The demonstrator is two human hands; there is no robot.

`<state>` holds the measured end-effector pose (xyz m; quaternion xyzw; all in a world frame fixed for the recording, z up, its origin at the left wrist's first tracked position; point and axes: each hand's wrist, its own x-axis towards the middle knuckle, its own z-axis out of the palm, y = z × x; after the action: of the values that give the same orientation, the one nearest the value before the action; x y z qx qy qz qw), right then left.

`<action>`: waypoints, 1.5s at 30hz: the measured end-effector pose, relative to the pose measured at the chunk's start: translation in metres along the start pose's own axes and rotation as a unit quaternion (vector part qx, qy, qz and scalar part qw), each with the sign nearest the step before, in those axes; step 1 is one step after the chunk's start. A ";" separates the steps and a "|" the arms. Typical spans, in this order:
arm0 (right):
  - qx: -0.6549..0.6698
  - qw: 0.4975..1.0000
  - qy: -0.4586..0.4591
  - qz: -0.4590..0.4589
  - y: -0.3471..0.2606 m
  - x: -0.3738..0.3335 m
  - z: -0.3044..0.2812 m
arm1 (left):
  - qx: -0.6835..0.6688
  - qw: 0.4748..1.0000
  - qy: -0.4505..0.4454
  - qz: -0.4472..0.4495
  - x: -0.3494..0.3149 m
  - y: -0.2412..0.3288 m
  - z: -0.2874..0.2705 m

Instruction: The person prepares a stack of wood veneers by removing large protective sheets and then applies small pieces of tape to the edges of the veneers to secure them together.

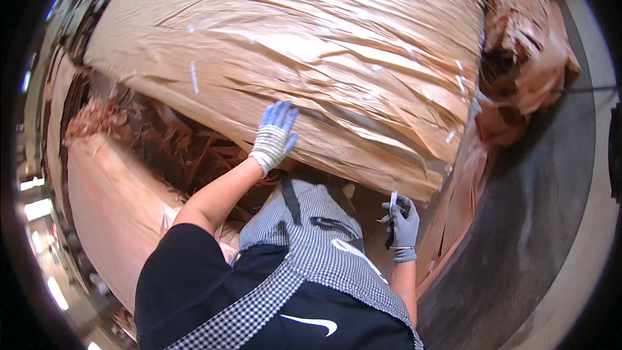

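Observation:
A large sheet of thin brown wood veneer [272,45] lies wrinkled on top of a stack, with short white tape pieces [194,78] stuck here and there. My left hand [276,131], in a blue-and-white knit glove, rests flat near the sheet's near edge, fingers stretched out. Off the near right corner, my right hand [405,228] wears a grey glove. Its fingers are closed on a small white strip [393,199] that sticks up past them. Something dark also shows by that palm; I cannot make out what it is.
Torn veneer scraps [188,155] fill the gap left of me, beside another pale veneer stack [120,201]. A heap of crumpled veneer [525,45] hangs at the far right. Grey floor [544,220] lies to the right. My checked apron [317,214] is close to the near edge.

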<state>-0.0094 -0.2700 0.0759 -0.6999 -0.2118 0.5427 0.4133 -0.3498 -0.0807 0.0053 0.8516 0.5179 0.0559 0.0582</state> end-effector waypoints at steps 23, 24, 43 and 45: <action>-0.056 0.990 -0.131 0.004 -0.042 0.039 0.177 | -0.017 0.998 -0.015 0.059 0.052 -0.102 0.011; -0.039 0.991 -0.129 -0.003 -0.043 0.044 0.185 | -0.019 0.996 -0.023 0.089 0.051 -0.104 0.014; -0.020 0.997 -0.072 -0.005 -0.046 0.161 0.268 | -0.064 0.983 0.026 0.171 0.024 -0.149 0.010; -0.026 0.997 -0.072 0.012 -0.053 0.150 0.269 | -0.060 0.985 -0.004 0.162 0.027 -0.149 0.014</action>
<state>-0.2047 -0.0337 0.0126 -0.6720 -0.2466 0.5911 0.3717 -0.4659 0.0106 -0.0307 0.9193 0.3690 0.0923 0.1009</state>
